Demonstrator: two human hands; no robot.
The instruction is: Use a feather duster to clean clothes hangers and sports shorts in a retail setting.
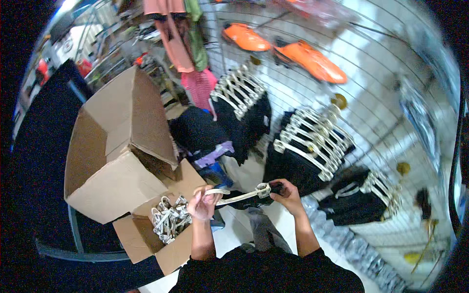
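My left hand (202, 203) holds one end of a pale strap or hanger-like strip (240, 197), its end curling over my fingers. My right hand (288, 196) grips a black piece at the strip's other end, beside a pale clip. Black cloth hangs just below the strip; whether it is joined to it I cannot tell. Left of my left hand, an open cardboard box (144, 240) holds many pale clip hangers (170, 219) in a jumble. Ahead, black garments (293, 166) hang from rows of similar pale hangers (315, 137).
A larger open cardboard box (113, 183) stands beyond the small one. A wire grid rack (381, 91) rises ahead and right, with orange shoes (313, 62) on it. Pink garments (199, 88) hang at the back. Clear plastic-wrapped items (340, 238) line the lower right.
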